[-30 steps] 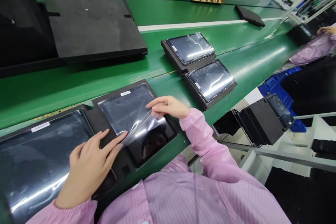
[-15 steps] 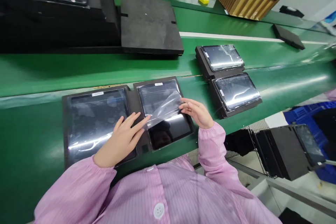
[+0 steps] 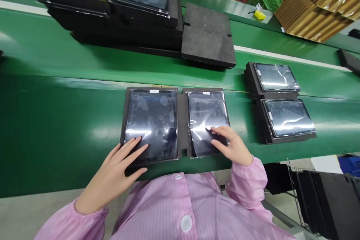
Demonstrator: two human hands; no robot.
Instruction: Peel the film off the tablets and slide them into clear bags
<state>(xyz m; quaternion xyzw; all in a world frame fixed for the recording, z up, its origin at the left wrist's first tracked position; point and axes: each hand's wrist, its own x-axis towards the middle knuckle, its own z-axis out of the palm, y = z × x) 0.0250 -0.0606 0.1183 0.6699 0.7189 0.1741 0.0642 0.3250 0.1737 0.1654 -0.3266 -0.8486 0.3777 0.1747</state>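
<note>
While left hand [image 3: 112, 172] was spread and right hand [image 3: 235, 147] loosely parted, glossy tablet [image 3: 206, 110], judged slippery, fragile, was best held by its edges.

The left tablet [image 3: 153, 122] lay flat just left of the frame's centre, dark, glossy, labelled along its top; the right tablet [image 3: 206, 110] lay beside it under clear film [image 3: 201, 144].

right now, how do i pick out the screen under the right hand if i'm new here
On the long green worktop, find the dark tray just in front of the striped pink shirt. It carries a side-by-side pair; take the right screen. It is narrower than the left screen, and the right hand is over its lower right part.
</note>
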